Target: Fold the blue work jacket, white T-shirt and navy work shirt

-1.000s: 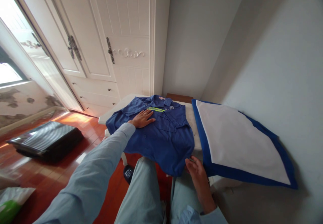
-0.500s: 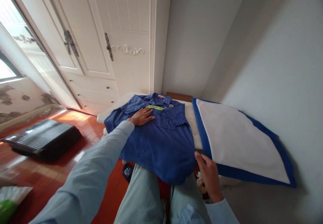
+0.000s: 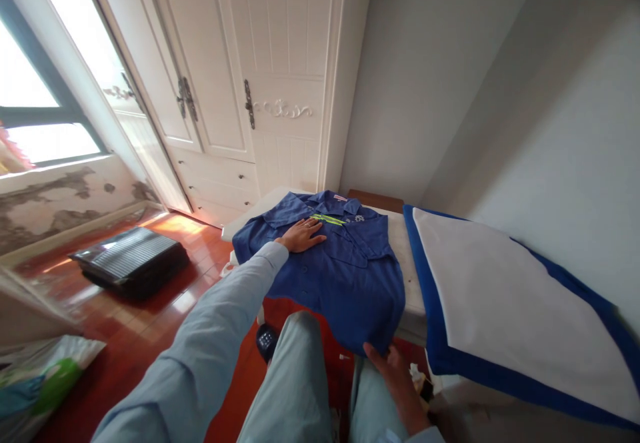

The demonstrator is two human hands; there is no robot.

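Observation:
A blue short-sleeved work shirt (image 3: 345, 290) lies spread on a pale table (image 3: 411, 266), with its collar at the far side and its lower part hanging over the near edge. Yellow-green stripes cross its chest. My left hand (image 3: 301, 236) rests flat on the chest just below the stripes, fingers stretched out. At the hanging lower right corner, my right hand (image 3: 393, 371) pinches the shirt's hem, its fingers partly hidden by the cloth.
To the right lies a white cloth panel with a blue border (image 3: 505, 290). A white wardrobe (image 3: 287, 50) stands behind the table. A black ribbed suitcase (image 3: 133, 260) and a plastic bag (image 3: 55, 376) are on the red floor at left.
The view has swung left. My right hand has moved down and toward me with the shirt's hem, drawing that corner lower. My left hand stays flat on the chest.

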